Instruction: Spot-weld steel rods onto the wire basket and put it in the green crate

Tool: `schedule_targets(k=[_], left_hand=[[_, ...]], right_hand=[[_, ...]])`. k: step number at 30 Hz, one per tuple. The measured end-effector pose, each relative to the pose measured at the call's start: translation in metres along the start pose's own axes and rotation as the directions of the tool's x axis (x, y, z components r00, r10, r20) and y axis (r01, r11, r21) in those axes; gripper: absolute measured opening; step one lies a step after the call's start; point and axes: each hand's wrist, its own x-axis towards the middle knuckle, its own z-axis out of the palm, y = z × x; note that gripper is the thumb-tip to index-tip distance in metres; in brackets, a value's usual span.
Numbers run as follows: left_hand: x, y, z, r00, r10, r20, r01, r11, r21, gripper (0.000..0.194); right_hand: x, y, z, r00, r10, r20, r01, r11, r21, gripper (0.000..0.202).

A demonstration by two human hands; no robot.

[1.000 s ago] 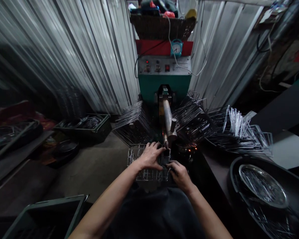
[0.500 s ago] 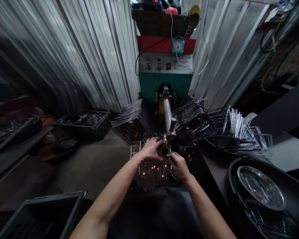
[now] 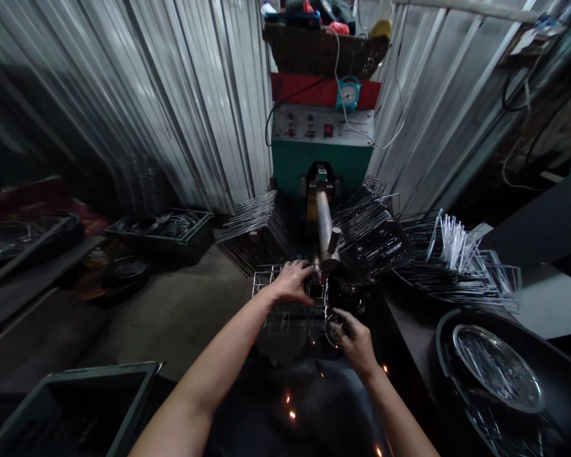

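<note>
My left hand (image 3: 292,282) curves around the near part of a wire frame (image 3: 261,279), its thumb and fingers gripping it beside the tip of a spot welder (image 3: 327,238). Part of the frame is hidden under that hand. Lower and to the right, my right hand (image 3: 355,339) is off the frame, its fingers loosely apart and nothing visible in them. It hovers by a small round metal dish (image 3: 334,331). Orange sparks fly over the dark apron (image 3: 309,393) on my lap.
Stacks of bent wire frames lean left (image 3: 261,222) and right (image 3: 374,235) of the welder. Further right are a wire pile (image 3: 461,260) and a black tub (image 3: 445,355) with a metal bowl of rods (image 3: 497,368). Green crates (image 3: 190,235) stand left. A clock (image 3: 348,94) sits on the machine.
My right hand has drawn back and down from the wire frame toward the round dish. My left hand stays on the frame. The sparks have scattered downward over the apron.
</note>
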Motion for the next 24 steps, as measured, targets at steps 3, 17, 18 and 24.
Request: schedule_targets(k=[3,17,18,24], left_hand=[[0.004,-0.003,-0.001,1.0,-0.009,0.015,0.009,1.0,-0.014,0.086],[0.02,-0.011,-0.001,0.995,-0.104,-0.002,0.103,0.994,-0.028,0.089],[0.02,-0.011,-0.002,0.994,-0.107,0.002,0.107,0.994,-0.023,0.088],[0.022,-0.007,-0.001,0.993,-0.114,0.017,0.115,0.993,-0.036,0.08]], right_hand=[[-0.057,0.029,0.0,0.995,0.1,0.011,-0.099,0.994,-0.052,0.02],[-0.092,0.049,-0.002,0.965,0.26,-0.03,-0.261,0.965,-0.023,0.031],[-0.093,0.048,-0.001,0.964,0.263,-0.035,-0.264,0.964,-0.024,0.031],[-0.098,0.028,-0.009,0.943,0.329,-0.053,-0.331,0.943,-0.034,0.036]])
